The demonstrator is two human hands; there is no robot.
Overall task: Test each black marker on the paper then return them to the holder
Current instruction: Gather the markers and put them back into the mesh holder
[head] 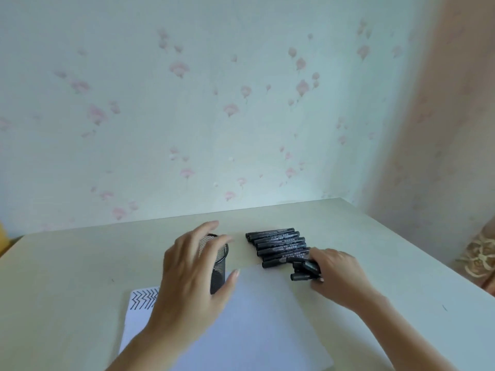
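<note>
White sheets of paper (257, 317) lie nearest, with both hands above them: one at the holder, one on the markers.

Left hand (192, 274), fingers spread and relaxed, hovers at the black wire-mesh cylindrical holder (218, 266), probably to steady it; whether it touches the mesh I cannot tell. Right hand (334, 274) curls its fingers round two or three black capped markers (305, 270) at the near end of the row of black markers (276, 246), which lies side by side on the pale table (80, 263) just beyond the paper, within easy reach. A lower sheet with black zigzag test strokes (143, 298) peeks out at the left.
</note>
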